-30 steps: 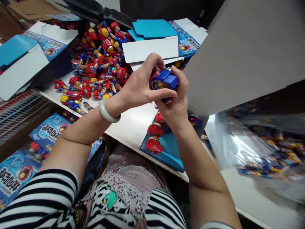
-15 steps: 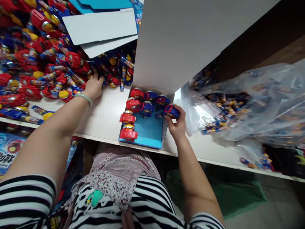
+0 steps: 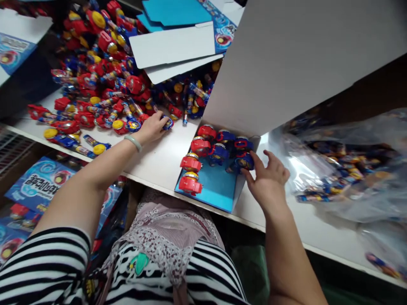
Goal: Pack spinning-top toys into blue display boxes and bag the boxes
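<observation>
- Left hand (image 3: 151,128) is out at the near edge of the toy pile (image 3: 101,84), palm down and fingers bent over a loose blue toy (image 3: 167,123) lying on the white table (image 3: 159,156).
- The fingers are curled onto that toy, but I cannot tell whether they actually grip it or only rest on it.
- A pale bracelet (image 3: 132,142) sits on that wrist.
- Right hand (image 3: 269,180) is at the right wall of the open display box (image 3: 219,190), fingers spread loose and holding nothing.
- Its fingertips (image 3: 251,169) just touch the boxed blue toy (image 3: 244,161), the nearest one in the right-hand corner.
- Inside the box, four red toys (image 3: 190,163) stand in a line down the left side, with more blue toys (image 3: 225,136) packed across the back.
- The near part of the box's blue floor is bare.
- The grey box lid (image 3: 286,63) stands raised behind the toys.
- Flat carton blanks (image 3: 173,44) lie across the far side of the pile.
- A clear plastic bag (image 3: 349,169) holding more toys slumps just right of the box.
</observation>
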A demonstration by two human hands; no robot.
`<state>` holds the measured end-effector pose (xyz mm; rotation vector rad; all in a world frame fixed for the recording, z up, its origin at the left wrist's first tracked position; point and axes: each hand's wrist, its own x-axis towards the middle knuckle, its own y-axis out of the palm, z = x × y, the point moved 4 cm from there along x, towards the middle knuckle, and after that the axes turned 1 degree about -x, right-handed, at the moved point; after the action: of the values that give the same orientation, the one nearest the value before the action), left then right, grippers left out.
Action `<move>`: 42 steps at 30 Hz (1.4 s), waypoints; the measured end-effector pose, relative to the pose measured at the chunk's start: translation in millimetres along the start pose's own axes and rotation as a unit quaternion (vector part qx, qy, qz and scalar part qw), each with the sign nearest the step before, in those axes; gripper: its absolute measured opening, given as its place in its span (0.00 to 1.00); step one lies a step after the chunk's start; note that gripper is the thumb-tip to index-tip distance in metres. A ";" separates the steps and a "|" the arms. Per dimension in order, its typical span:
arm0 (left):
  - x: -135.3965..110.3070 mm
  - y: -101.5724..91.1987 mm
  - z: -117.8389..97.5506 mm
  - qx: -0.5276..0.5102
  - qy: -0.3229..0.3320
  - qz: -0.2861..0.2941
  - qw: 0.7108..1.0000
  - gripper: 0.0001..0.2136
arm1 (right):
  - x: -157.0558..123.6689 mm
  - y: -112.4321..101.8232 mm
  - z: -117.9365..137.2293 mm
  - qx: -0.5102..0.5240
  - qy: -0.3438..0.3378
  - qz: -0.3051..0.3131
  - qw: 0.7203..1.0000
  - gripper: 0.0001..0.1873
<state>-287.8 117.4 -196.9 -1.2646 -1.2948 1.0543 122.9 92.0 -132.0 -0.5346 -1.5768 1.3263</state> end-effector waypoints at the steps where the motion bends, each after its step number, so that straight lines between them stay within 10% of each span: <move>1: -0.6 -0.4 0.2 0.003 0.003 -0.001 1.000 0.24 | 2.5 -6.2 4.0 -0.005 -0.008 0.001 1.000 0.31; 14: 13.9 -10.3 27.6 0.002 0.038 0.048 0.998 0.34 | 27.4 6.5 35.2 -0.002 -0.186 0.030 0.982 0.26; 29: 36.6 15.6 17.5 0.043 0.007 0.036 0.998 0.17 | 41.2 6.4 33.9 0.035 -0.174 0.037 0.983 0.28; 36: 36.3 3.1 24.8 -0.015 0.010 0.098 0.995 0.18 | 41.2 -24.2 11.9 0.226 -0.083 -0.056 0.969 0.22; 42: 86.3 -14.8 29.9 -0.075 -0.042 0.021 0.996 0.24 | 31.0 -39.9 24.0 0.274 -0.107 -0.072 0.953 0.21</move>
<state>-315.3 203.9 -178.9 -1.3779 -1.4401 1.0660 98.3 93.0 -81.7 0.0692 -1.2989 1.6630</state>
